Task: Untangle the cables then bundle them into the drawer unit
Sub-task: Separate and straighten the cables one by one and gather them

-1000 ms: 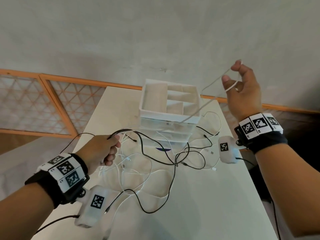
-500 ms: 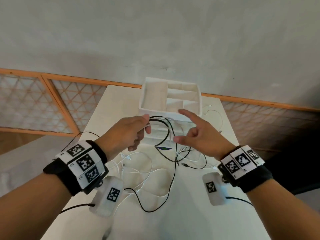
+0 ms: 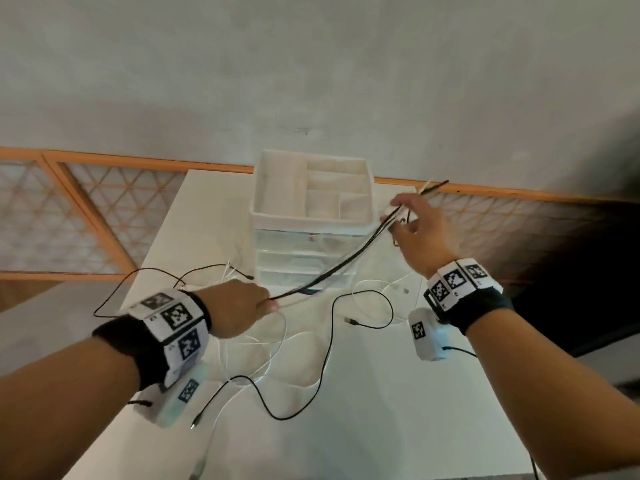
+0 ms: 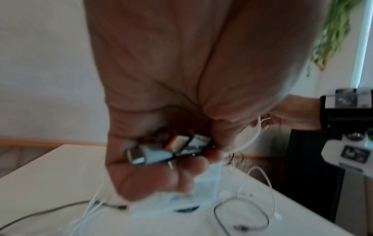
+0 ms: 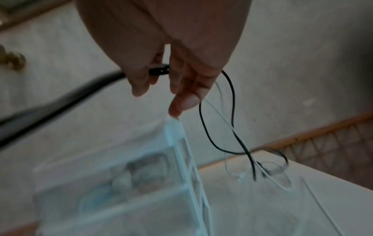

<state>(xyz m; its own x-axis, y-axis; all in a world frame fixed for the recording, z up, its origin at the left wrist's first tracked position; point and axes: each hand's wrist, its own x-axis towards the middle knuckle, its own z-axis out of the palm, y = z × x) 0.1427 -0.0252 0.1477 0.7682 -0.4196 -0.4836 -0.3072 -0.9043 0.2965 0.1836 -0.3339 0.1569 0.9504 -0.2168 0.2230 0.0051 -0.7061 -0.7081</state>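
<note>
Black cable [image 3: 346,263] stretched between left hand [image 3: 239,308] and right hand [image 3: 420,233]; table [image 3: 381,427] below.

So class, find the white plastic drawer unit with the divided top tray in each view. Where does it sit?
Head: white plastic drawer unit upper centre, on the table's far end.
Left wrist: a blurred pale shape below the left hand may be it; cannot tell.
Right wrist: lower left, blurred.
Shared landmark: the orange wooden rail along the wall.
</note>
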